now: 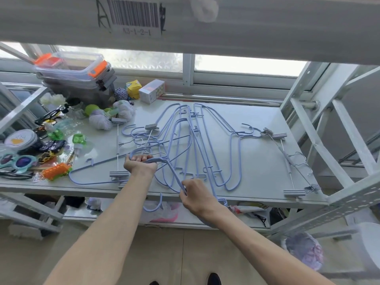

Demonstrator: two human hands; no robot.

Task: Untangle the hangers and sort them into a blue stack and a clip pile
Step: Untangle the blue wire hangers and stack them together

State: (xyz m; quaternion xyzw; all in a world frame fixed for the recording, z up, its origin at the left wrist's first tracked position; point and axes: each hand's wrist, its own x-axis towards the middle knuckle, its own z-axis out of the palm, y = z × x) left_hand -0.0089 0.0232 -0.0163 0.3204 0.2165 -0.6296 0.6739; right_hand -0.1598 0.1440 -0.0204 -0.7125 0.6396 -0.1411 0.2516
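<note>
Bare shelf (257,157) between blue hangers (194,128) and clip hangers (277,136); clutter (53,145) crowds the left, seemingly to the edge.

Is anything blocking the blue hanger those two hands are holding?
Yes. The hanger gripped by the left hand and pinched by the right hand is tangled with other blue hangers crossing it; a clip hanger's hook lies among them.

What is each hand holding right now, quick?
Left hand: grip closed round the necks of several tangled blue hangers.
Right hand: grip pinching the wire arm of one of those blue hangers.
</note>
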